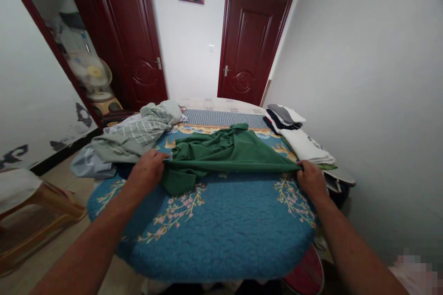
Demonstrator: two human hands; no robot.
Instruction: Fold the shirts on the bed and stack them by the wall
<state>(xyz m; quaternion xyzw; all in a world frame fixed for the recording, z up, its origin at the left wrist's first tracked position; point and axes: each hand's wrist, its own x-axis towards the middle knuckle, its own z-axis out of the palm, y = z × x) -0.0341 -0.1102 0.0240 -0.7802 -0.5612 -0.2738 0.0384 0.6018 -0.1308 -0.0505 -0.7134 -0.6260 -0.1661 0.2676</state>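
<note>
A crumpled green garment, which looks like a shirt, is stretched sideways across the middle of the table. My left hand is closed on its left edge, and my right hand pinches its right end. Between my hands the near edge is pulled into a fairly straight line. One green flap hangs down beside my left hand onto the blue quilted cloth. The fingertips of both hands are partly hidden by the fabric.
Loose clothes, some grey-green and checked, are heaped at the left. Folded white clothes and a grey and dark stack lie at the right. A stool stands left of the table, and a red round seat is below its near right edge.
</note>
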